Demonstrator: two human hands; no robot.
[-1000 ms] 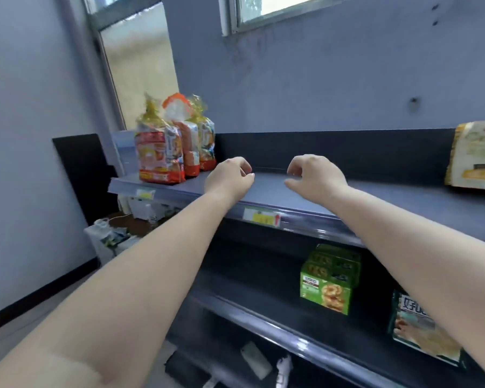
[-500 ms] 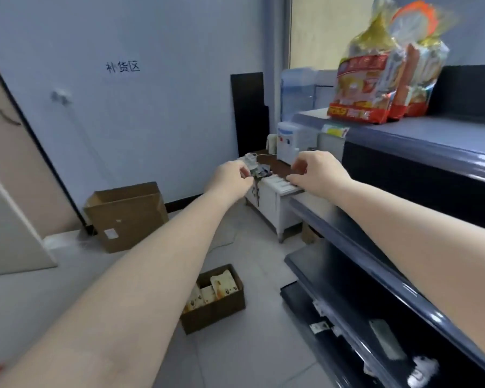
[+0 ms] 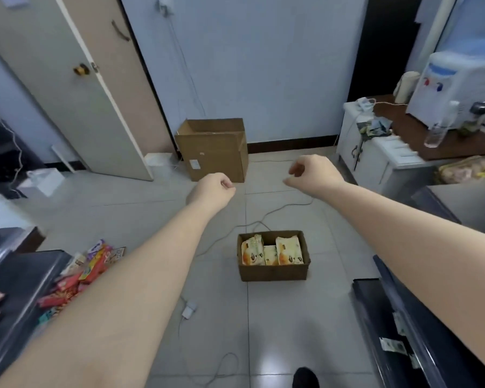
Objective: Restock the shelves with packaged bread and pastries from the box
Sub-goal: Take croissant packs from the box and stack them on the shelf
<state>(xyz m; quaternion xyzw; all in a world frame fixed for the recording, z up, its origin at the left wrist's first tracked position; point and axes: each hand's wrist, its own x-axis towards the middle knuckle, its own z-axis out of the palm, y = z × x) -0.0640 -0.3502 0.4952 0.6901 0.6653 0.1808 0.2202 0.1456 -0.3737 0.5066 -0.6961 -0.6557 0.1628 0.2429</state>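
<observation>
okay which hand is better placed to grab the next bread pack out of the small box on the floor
Right, probably, by a small margin. The small box with its bread packs lies right of centre, more under the right hand. The left hand hangs further left. Both are empty.

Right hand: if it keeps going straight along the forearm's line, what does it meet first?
Probably the tall cardboard box against the wall. The right hand holds nothing and points up-left in the picture toward it, over bare floor. Depth is unclear; it may pass beside the box and reach the wall.
</observation>
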